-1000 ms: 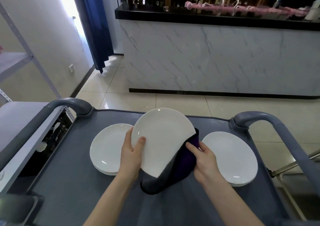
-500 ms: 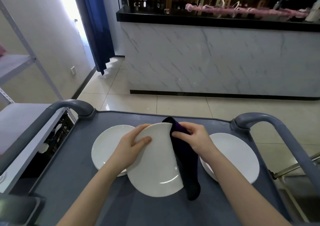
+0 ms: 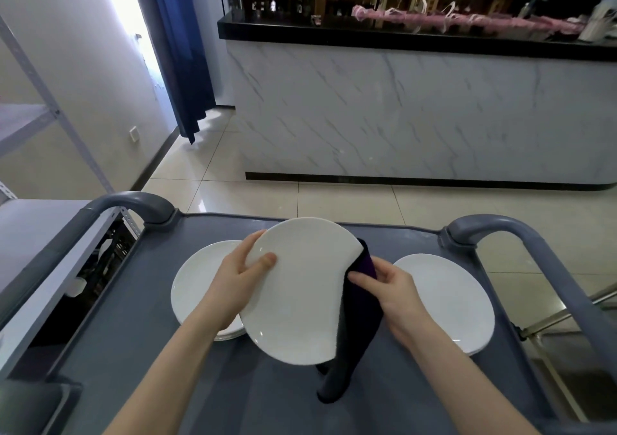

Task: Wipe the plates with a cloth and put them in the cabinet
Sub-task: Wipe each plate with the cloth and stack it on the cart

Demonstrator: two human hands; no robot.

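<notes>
A white plate [image 3: 300,287] is held tilted above the grey cart top [image 3: 260,398]. My left hand [image 3: 233,281] grips its left rim, thumb on the face. My right hand [image 3: 390,294] pinches a dark purple cloth [image 3: 357,327] folded over the plate's right rim; the cloth's tail hangs down to the cart. A stack of white plates [image 3: 197,291] lies on the cart to the left, partly hidden by my left hand. Another white plate [image 3: 457,304] lies to the right.
The cart has raised grey handles at the far left [image 3: 133,204] and far right [image 3: 521,234]. A grey metal shelf unit [image 3: 36,234] stands close on the left. Beyond the cart is tiled floor, then a marble-fronted bar counter [image 3: 417,114] and a blue curtain [image 3: 180,50].
The plate has turned to face me more fully. My right hand with the cloth slid from the plate's top edge down along its right rim. My left hand shifted on the left rim.
</notes>
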